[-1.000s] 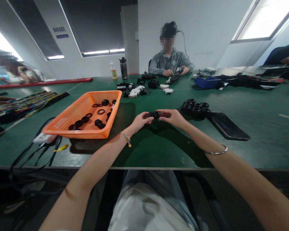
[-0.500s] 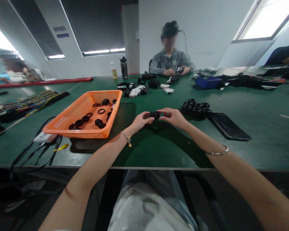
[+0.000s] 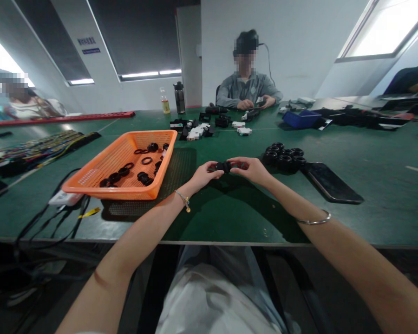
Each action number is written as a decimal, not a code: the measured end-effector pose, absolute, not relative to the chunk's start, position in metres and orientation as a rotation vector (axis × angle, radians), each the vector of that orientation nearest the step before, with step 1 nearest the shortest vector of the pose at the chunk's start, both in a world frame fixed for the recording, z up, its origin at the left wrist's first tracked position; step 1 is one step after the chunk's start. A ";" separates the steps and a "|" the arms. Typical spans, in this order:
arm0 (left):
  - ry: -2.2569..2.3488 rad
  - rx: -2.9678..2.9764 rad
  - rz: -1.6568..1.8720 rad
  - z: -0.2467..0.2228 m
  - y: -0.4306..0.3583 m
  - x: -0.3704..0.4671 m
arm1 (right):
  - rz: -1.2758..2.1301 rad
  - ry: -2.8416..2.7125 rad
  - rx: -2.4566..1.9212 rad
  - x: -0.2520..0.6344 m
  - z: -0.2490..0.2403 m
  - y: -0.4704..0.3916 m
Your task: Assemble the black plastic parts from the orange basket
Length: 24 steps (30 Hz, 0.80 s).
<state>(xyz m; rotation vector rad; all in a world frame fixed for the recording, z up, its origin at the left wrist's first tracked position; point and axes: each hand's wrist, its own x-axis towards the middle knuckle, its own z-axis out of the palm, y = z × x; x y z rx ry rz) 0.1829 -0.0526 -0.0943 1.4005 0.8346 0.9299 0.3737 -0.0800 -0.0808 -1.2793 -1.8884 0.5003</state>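
Observation:
A small black ribbed part point(image 3: 223, 167) is held between both hands above the green table point(image 3: 223, 218). My left hand point(image 3: 204, 176) pinches its left end, and my right hand point(image 3: 250, 170) grips its right end with thumb and fingers. To the left, an orange basket point(image 3: 87, 188) contains black rings and black fittings point(image 3: 145, 178). A cluster of round black parts point(image 3: 284, 162) sits just right of my right hand. Fine detail of the held part is too small to make out.
A dark phone point(image 3: 332, 182) lies at the right, cables point(image 3: 45, 218) at the left table edge. Black and white parts point(image 3: 197, 131), a bottle point(image 3: 179, 98) and a blue bin point(image 3: 301, 119) stand farther back. A person point(image 3: 247, 88) sits opposite, another point(image 3: 24, 102) at far left.
Both hands keep nearly the same place around the black part. The person at far left has shifted slightly.

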 end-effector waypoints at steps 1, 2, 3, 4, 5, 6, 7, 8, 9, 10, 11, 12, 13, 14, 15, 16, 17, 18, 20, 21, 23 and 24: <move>0.835 1.400 0.930 -0.094 -0.053 0.183 | 0.502 -1.887 -1.287 0.374 -0.081 -0.080; 0.837 1.401 0.930 -0.094 -0.053 0.183 | 0.504 -1.886 -1.293 0.374 -0.081 -0.080; 0.838 1.403 0.930 -0.094 -0.053 0.183 | 0.506 -1.887 -1.297 0.374 -0.081 -0.080; 0.841 1.405 0.928 -0.094 -0.053 0.183 | 0.509 -1.888 -1.299 0.374 -0.081 -0.080; 0.846 1.407 0.927 -0.093 -0.054 0.183 | 0.512 -1.889 -1.299 0.374 -0.081 -0.080; 0.851 1.409 0.926 -0.093 -0.054 0.183 | 0.515 -1.888 -1.300 0.373 -0.081 -0.079; 0.857 1.411 0.925 -0.093 -0.055 0.183 | 0.518 -1.887 -1.302 0.373 -0.081 -0.079; 0.860 1.411 0.924 -0.093 -0.055 0.183 | 0.520 -1.884 -1.305 0.373 -0.081 -0.079; 0.862 1.411 0.925 -0.092 -0.055 0.183 | 0.519 -1.882 -1.311 0.373 -0.081 -0.080; 0.860 1.412 0.924 -0.092 -0.055 0.183 | 0.518 -1.881 -1.317 0.373 -0.080 -0.080; 0.857 1.413 0.923 -0.092 -0.055 0.183 | 0.519 -1.883 -1.322 0.373 -0.080 -0.080; 0.856 1.413 0.921 -0.093 -0.055 0.183 | 0.520 -1.887 -1.321 0.373 -0.080 -0.081; 0.857 1.412 0.918 -0.093 -0.054 0.183 | 0.521 -1.896 -1.314 0.373 -0.079 -0.081; 0.859 1.410 0.914 -0.093 -0.054 0.183 | 0.524 -1.909 -1.299 0.373 -0.079 -0.081; 0.860 1.408 0.911 -0.093 -0.054 0.183 | 0.526 -1.924 -1.280 0.373 -0.079 -0.081; 0.860 1.404 0.909 -0.094 -0.053 0.183 | 0.527 -1.937 -1.260 0.374 -0.079 -0.081; 0.855 1.401 0.908 -0.094 -0.053 0.183 | 0.526 -1.947 -1.244 0.374 -0.080 -0.081; 0.846 1.398 0.908 -0.094 -0.053 0.183 | 0.523 -1.952 -1.236 0.375 -0.080 -0.081; 0.827 1.396 0.912 -0.094 -0.052 0.183 | 0.505 -1.951 -1.234 0.375 -0.081 -0.080; 0.820 1.397 0.915 -0.094 -0.052 0.183 | 0.492 -1.948 -1.237 0.375 -0.081 -0.080; 0.817 1.404 0.920 -0.095 -0.052 0.182 | 0.475 -1.945 -1.240 0.375 -0.081 -0.080; 0.822 1.409 0.922 -0.095 -0.052 0.182 | 0.476 -1.946 -1.243 0.375 -0.081 -0.080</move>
